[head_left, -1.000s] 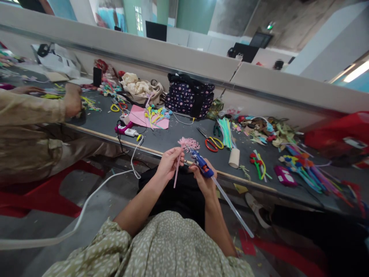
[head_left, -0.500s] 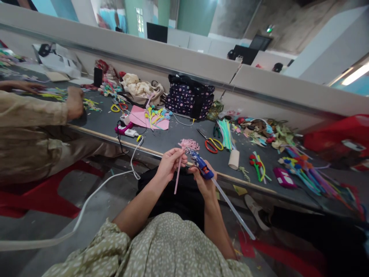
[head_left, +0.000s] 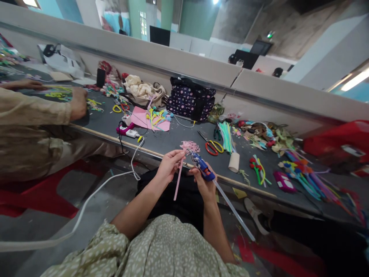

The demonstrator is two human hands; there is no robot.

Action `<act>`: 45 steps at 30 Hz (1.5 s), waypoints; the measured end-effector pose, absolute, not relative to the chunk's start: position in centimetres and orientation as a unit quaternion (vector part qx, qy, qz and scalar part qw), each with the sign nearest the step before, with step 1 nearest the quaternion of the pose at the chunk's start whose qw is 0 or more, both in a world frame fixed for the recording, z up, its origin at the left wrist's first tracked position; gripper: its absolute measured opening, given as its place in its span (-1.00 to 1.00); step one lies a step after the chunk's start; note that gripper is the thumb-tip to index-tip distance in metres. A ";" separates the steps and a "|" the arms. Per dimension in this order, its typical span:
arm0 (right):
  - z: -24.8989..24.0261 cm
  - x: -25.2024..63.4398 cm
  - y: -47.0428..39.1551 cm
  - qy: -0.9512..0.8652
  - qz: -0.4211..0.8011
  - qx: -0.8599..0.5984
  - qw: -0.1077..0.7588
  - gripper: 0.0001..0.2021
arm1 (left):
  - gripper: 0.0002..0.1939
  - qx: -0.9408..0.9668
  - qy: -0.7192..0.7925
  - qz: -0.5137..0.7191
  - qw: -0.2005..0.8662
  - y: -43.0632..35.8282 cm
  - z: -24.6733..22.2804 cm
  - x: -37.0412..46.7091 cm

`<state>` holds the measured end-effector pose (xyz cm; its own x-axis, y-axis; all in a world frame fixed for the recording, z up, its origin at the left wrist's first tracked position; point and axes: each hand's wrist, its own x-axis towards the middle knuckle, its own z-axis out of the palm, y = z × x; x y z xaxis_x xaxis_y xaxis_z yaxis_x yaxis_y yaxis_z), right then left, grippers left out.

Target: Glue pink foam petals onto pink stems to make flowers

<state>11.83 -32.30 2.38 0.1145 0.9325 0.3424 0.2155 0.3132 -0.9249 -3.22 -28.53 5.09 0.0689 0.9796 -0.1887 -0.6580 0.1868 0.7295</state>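
My left hand (head_left: 170, 166) pinches a pink pipe cleaner (head_left: 178, 181), whose free end hangs down below the fingers. At its upper end is a fringed pink piece (head_left: 190, 146), close above the table edge. In my right hand (head_left: 204, 184) is a blue hot glue gun (head_left: 204, 169), with its nozzle end pointing up and left at the pink piece. I cannot tell whether the nozzle touches it. A long clear glue stick (head_left: 235, 211) sticks out of the gun's back end toward the lower right.
Orange-and-yellow-handled scissors (head_left: 212, 147), a cardboard tube (head_left: 234, 162) and green pipe cleaners (head_left: 226, 136) lie right of my hands. Behind stands a dotted dark bag (head_left: 187, 100). A pink sheet (head_left: 138, 118) bears small craft pieces. A white cable (head_left: 106, 184) hangs left. A co-worker's arm (head_left: 37, 107) reaches over the table.
The view has shifted slightly. Both hands keep almost the same place, still holding the pink pipe cleaner and the glue gun; the pipe cleaner's lower end hangs slightly lower.
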 end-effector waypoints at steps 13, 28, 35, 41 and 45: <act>1.8 11.7 -32.1 -0.547 0.360 -0.496 0.570 -0.68 | -0.66 0.262 0.346 0.578 0.691 -28.6 5.2 -3.0; 1.6 11.5 -32.1 -0.514 0.386 -0.487 0.592 -0.67 | -0.70 0.288 0.334 0.579 0.686 -28.7 4.8 -2.9; 1.4 11.4 -32.1 -0.512 0.386 -0.489 0.591 -0.65 | -0.71 0.292 0.336 0.577 0.685 -28.7 4.9 -3.0; 1.1 11.6 -32.1 -0.524 0.382 -0.489 0.584 -0.66 | -0.70 0.298 0.334 0.574 0.686 -28.7 4.8 -2.9; 0.9 11.7 -32.1 -0.536 0.365 -0.490 0.583 -0.67 | -0.70 0.299 0.330 0.572 0.689 -28.7 4.7 -3.0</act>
<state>11.71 -32.06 0.91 0.1597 0.9504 0.2668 0.0995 0.2534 -0.9622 -2.96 -28.71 4.71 0.1279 0.9855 -0.1118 -0.5911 0.1663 0.7892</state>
